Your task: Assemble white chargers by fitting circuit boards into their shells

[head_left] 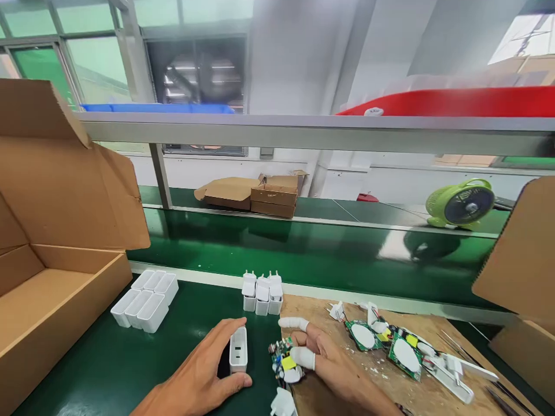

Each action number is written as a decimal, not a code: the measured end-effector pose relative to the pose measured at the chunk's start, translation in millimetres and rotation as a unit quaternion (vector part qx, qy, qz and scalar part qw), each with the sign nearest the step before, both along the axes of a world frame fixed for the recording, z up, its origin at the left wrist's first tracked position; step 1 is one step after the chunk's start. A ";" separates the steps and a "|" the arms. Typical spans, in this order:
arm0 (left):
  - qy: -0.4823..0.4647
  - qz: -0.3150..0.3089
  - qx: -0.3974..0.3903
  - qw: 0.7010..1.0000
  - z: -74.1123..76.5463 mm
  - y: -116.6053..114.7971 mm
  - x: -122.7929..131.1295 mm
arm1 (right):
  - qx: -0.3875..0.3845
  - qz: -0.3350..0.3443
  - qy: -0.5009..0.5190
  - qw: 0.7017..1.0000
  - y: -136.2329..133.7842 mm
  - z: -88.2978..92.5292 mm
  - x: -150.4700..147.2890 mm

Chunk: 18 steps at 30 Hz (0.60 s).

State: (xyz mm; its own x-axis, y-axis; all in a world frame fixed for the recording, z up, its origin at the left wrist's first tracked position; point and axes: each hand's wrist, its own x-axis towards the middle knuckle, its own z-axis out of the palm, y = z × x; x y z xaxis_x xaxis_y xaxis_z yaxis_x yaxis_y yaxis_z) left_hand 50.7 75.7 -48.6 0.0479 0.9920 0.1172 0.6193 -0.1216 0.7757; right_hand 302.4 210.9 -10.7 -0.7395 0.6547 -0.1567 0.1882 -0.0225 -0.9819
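My left hand [206, 367] is closed around a white charger housing [238, 361], thumb at its near end and fingertips at its far end. The housing stands on the green bench with two port slots showing. My right hand [327, 361] wears white finger cots on thumb and index finger. It pinches a small circuit board [277, 361] with a yellow-wrapped part, just right of the housing. A white plug piece [282, 401] lies below that board, apparently wired to it. The right index finger stretches out above the board.
White housings [151, 312] stand in rows at left, beside an open cardboard box [99, 294]. White plug pieces sit on housings [262, 306] at the centre back. Wired boards [405, 352] and tweezers [459, 349] lie on a wooden board [368, 398]. Another box [526, 341] stands right.
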 end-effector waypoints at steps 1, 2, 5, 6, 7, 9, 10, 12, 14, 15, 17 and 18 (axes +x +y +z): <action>0.003 0.001 -0.001 1.000 -1.0 0.0 -0.6 | -0.010 0.006 0.002 1.000 -2.1 -0.3 0.0; 0.005 0.001 -0.001 1.000 -1.9 0.0 -1.2 | 0.002 0.004 -0.004 1.000 -4.7 0.3 -0.1; 0.011 0.001 0.006 1.000 -4.1 -0.6 -1.8 | 0.172 -0.054 -0.100 0.979 -14.8 8.5 0.8; 0.013 0.002 0.007 1.000 -4.8 -1.0 -1.8 | 0.235 -0.071 -0.143 0.959 -18.9 12.7 1.7; 0.014 0.004 0.009 1.000 -5.5 -1.4 -1.9 | 0.286 -0.077 -0.179 0.938 -23.4 16.8 3.0; 0.016 0.008 0.015 1.000 -7.1 -2.0 -2.1 | 0.344 -0.056 -0.225 0.910 -32.4 22.5 6.2; 0.016 0.010 0.017 1.000 -7.8 -2.2 -2.3 | 0.363 -0.033 -0.235 0.901 -36.3 23.2 8.1; 0.015 0.014 0.017 1.000 -8.7 -2.2 -2.5 | 0.403 0.018 -0.247 0.881 -41.2 20.4 12.1; 0.010 0.016 0.009 1.000 -8.1 -1.9 -2.3 | 0.436 0.048 -0.239 0.866 -41.5 14.0 16.4; 0.006 0.017 0.003 1.000 -7.1 -1.8 -2.1 | 0.444 0.054 -0.227 0.865 -40.3 10.6 18.4; -0.003 0.014 -0.005 1.000 -3.5 -2.0 -1.9 | 0.451 0.054 -0.207 0.866 -36.9 5.9 21.7; -0.007 0.012 -0.006 1.000 -1.1 -2.5 -2.0 | 0.456 0.052 -0.205 0.865 -35.4 5.0 22.7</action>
